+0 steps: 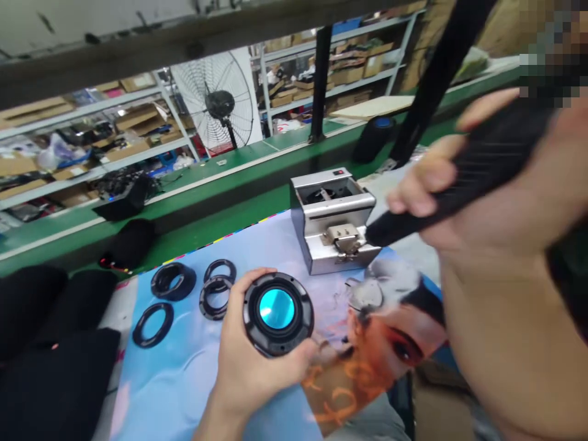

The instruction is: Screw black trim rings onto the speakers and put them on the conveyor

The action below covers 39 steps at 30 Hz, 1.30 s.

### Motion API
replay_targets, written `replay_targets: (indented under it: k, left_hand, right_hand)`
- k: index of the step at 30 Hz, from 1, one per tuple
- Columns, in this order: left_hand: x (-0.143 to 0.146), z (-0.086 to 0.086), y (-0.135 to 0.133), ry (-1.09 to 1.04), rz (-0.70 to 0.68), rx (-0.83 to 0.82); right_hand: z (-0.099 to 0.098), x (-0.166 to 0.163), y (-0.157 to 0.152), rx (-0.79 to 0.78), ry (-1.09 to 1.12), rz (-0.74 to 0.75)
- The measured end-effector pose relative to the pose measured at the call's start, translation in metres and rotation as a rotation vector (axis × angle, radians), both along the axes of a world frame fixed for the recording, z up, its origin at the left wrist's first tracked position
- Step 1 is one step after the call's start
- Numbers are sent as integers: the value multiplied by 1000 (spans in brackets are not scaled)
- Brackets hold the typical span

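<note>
My left hand (250,373) is wrapped around a black round speaker (255,334), whose shiny blue centre disc faces up toward me. A black rim with small holes runs around that disc. At the right, my right hand (482,226) grips a black electric screwdriver (496,153). The screwdriver's nose points down-left at the front of a silver screw feeder (316,248); its bit is too blurred to make out. Left of my left hand lie several black rings: a thick ring (186,283), a flat ring (166,327) and two overlapping rings (205,303).
A printed sheet (184,392) with a face picture covers the worktop. Black cylinders (131,245) and other dark shapes stand at the left. Behind are a green ledge (271,159), a black post (319,92), a fan (220,104) and loaded shelves (174,125).
</note>
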State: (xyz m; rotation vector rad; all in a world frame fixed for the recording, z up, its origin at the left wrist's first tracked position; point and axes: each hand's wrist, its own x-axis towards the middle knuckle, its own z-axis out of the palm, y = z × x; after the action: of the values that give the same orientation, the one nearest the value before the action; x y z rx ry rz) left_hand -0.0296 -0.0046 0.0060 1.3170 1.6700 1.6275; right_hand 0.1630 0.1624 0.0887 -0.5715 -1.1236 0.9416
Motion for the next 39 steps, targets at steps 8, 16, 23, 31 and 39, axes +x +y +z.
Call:
replay_targets:
  k: [8, 16, 23, 31, 39]
  left_hand:
    - [20, -2, 23, 15, -116, -37]
    - [14, -8, 24, 21, -124, -11]
    - [19, -1, 23, -18, -133, -36]
    - [12, -2, 24, 18, -188, -54]
    - [15, -3, 24, -39, -171, -25]
  right_hand:
    - [-18, -35, 18, 89, -16, 273]
    - [-23, -35, 20, -11, -48, 284]
    - [-11, -30, 16, 65, 2, 215]
    - [-36, -32, 15, 6, -41, 315]
    - [-16, -25, 3, 126, 43, 225]
